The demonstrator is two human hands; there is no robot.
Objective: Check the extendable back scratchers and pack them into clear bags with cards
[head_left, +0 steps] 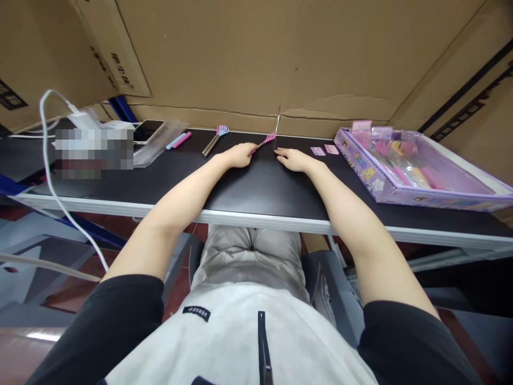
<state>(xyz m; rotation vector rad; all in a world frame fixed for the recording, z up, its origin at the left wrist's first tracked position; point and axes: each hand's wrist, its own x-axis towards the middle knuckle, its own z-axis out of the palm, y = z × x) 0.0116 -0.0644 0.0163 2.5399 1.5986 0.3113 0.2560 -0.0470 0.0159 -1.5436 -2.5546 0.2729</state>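
Note:
My left hand [241,155] is closed around the handle of a small back scratcher with a pink claw head [270,137], which points to the right just above the black table. My right hand [293,160] lies palm down on the table to the right of that head, fingers stretched out and nothing visible in them. To the left of my left hand lie back scratchers with metal rods [210,145] and pink and blue claw heads [222,130]. Farther left are a blue tube [176,141] and a pink tube [183,140], side by side.
A purple display box [385,187] with several packed back scratchers stands at the right. Two small pink cards [324,150] lie before it. At the left are a clear plastic bag [154,149], a phone [150,130] and a white cable [50,176]. Cardboard [248,59] walls the back.

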